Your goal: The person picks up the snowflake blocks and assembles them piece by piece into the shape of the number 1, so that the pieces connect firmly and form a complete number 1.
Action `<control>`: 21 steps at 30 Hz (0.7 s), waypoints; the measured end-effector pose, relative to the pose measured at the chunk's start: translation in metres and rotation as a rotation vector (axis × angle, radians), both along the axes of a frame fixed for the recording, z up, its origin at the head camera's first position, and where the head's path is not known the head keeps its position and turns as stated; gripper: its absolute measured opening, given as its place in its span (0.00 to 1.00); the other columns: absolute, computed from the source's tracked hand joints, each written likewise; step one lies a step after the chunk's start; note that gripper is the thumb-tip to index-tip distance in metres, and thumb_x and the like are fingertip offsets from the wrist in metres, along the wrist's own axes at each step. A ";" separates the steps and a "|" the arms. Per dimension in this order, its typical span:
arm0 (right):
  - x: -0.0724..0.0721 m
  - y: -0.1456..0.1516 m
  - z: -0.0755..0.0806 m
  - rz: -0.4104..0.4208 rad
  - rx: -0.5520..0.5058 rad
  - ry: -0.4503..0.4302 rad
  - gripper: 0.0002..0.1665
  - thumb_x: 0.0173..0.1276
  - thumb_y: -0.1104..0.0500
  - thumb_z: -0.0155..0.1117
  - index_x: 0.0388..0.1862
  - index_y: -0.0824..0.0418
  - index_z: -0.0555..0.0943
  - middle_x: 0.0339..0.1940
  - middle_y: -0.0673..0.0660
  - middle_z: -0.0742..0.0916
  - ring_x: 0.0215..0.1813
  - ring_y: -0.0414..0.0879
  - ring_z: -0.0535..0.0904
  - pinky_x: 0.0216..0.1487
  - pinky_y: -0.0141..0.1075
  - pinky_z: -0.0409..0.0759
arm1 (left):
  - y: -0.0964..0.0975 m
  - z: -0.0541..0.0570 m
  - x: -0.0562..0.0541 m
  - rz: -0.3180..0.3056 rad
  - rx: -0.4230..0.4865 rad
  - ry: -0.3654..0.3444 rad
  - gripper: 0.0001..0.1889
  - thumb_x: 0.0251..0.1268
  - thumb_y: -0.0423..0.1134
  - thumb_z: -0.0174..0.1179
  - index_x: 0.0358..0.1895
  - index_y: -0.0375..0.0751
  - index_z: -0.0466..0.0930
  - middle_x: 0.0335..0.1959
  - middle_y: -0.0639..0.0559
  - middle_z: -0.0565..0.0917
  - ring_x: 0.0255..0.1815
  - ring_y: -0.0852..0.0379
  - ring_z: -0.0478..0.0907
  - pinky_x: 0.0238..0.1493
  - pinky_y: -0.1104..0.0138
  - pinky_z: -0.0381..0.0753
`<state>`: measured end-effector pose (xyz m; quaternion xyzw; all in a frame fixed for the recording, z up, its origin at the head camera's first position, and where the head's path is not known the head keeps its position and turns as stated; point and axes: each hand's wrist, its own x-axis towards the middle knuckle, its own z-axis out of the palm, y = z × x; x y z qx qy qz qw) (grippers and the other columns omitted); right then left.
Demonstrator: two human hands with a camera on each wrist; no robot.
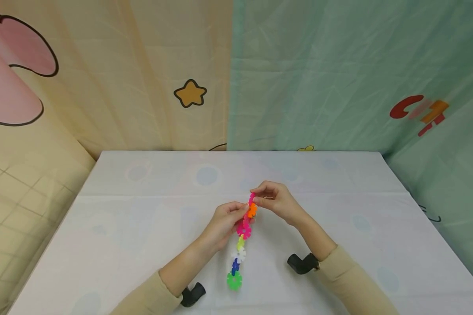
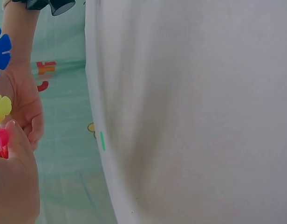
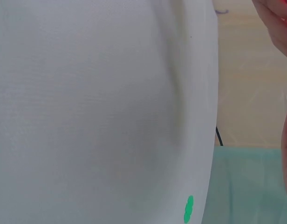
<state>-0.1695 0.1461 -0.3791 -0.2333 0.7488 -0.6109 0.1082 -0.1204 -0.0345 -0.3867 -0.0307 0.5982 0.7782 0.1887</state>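
Observation:
A chain of notched plastic snowflake discs hangs over the middle of the table in the head view. Its lowest disc is green [image 1: 234,281]; above come blue [image 1: 235,266], white [image 1: 239,254], yellow [image 1: 241,242], pink [image 1: 244,230] and orange [image 1: 252,211] ones. My left hand [image 1: 225,222] grips the chain near its upper pink and orange discs, thumb on top. At the upper end, my right hand [image 1: 277,200] pinches a pink disc between thumb and fingers. The left wrist view catches the blue disc [image 2: 1,52] and yellow disc [image 2: 2,108] beside the left thumb.
A white cloth with pale round spots covers the table [image 1: 142,236]. Cartoon-printed curtains [image 1: 331,78] stand behind and at the sides. Each wrist wears a black camera mount [image 1: 302,264].

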 end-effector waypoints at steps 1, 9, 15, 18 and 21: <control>0.000 0.000 0.000 -0.007 0.006 0.002 0.12 0.63 0.69 0.61 0.44 0.74 0.77 0.37 0.59 0.82 0.39 0.48 0.80 0.44 0.37 0.81 | 0.000 0.000 0.000 -0.008 0.003 -0.004 0.15 0.68 0.37 0.54 0.47 0.25 0.74 0.37 0.46 0.82 0.40 0.49 0.83 0.46 0.64 0.79; 0.002 0.003 -0.004 -0.027 0.061 0.017 0.11 0.63 0.68 0.61 0.44 0.72 0.79 0.39 0.59 0.82 0.43 0.52 0.77 0.45 0.36 0.79 | 0.001 0.003 -0.001 -0.086 -0.032 -0.017 0.23 0.68 0.45 0.53 0.60 0.33 0.67 0.43 0.44 0.82 0.40 0.50 0.83 0.44 0.65 0.80; 0.002 0.004 -0.006 -0.017 0.050 0.022 0.11 0.63 0.68 0.62 0.44 0.72 0.80 0.40 0.58 0.82 0.45 0.52 0.76 0.45 0.37 0.79 | 0.001 0.003 -0.001 -0.146 -0.063 0.026 0.25 0.69 0.46 0.52 0.63 0.35 0.66 0.46 0.40 0.82 0.40 0.50 0.83 0.43 0.66 0.80; 0.002 0.004 -0.006 -0.008 0.037 0.028 0.09 0.63 0.68 0.62 0.42 0.69 0.81 0.40 0.58 0.82 0.45 0.52 0.76 0.45 0.38 0.79 | 0.002 0.003 -0.002 -0.163 -0.082 0.038 0.26 0.69 0.45 0.52 0.65 0.37 0.64 0.47 0.39 0.82 0.41 0.49 0.83 0.41 0.68 0.80; 0.003 0.005 -0.006 -0.003 0.033 0.031 0.08 0.63 0.68 0.62 0.41 0.67 0.82 0.40 0.58 0.82 0.45 0.52 0.76 0.45 0.39 0.79 | 0.002 0.002 -0.002 -0.181 -0.090 0.050 0.26 0.70 0.45 0.51 0.66 0.38 0.63 0.48 0.38 0.81 0.41 0.47 0.83 0.40 0.68 0.80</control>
